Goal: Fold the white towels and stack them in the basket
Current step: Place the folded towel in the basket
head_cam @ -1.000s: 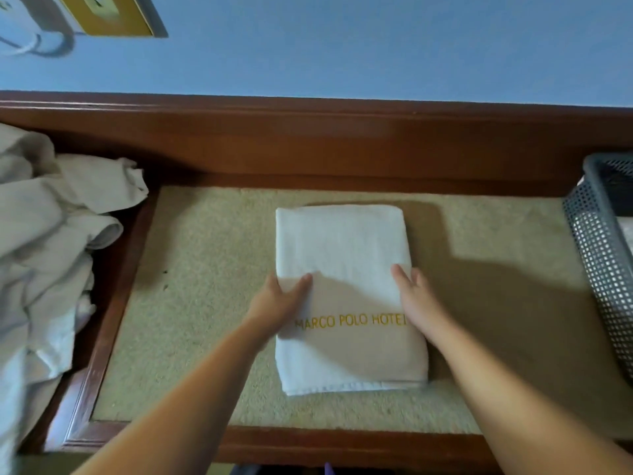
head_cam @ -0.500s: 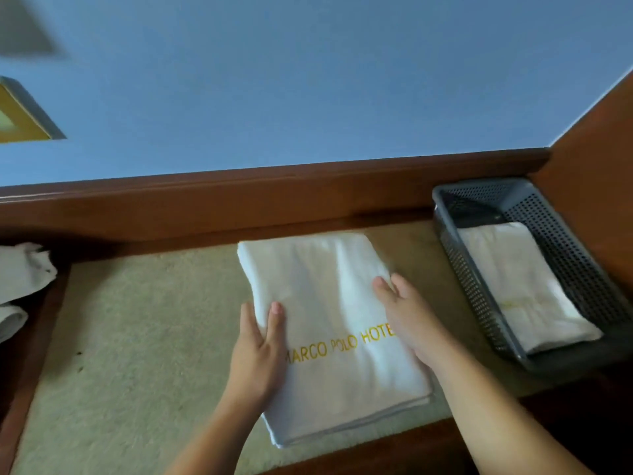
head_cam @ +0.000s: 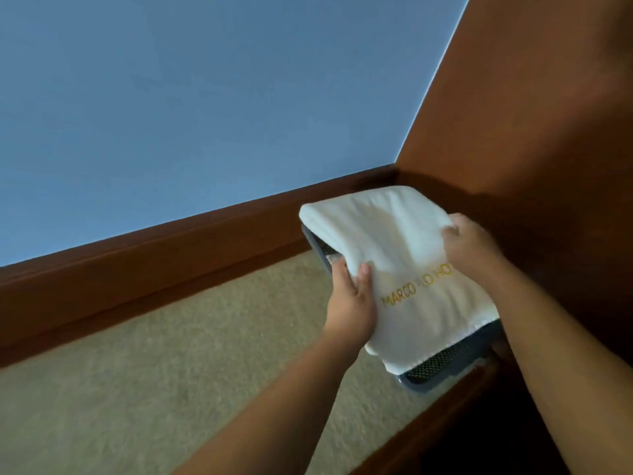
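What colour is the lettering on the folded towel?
Gold-yellow, on the white folded towel; seen in the head view.

The only writing I can read is gold lettering stitched across the folded white towel (head_cam: 394, 241) that I hold over the basket (head_cam: 442, 366) at the table's far right corner. It starts "MARCO", just beside my left grip (head_cam: 351, 299), whose fingers curl round the towel's left edge. Then a crease garbles the middle word into something like "O". It ends "HO", where my right grip (head_cam: 474, 246) covers the rest. I see no other label, number or sign.
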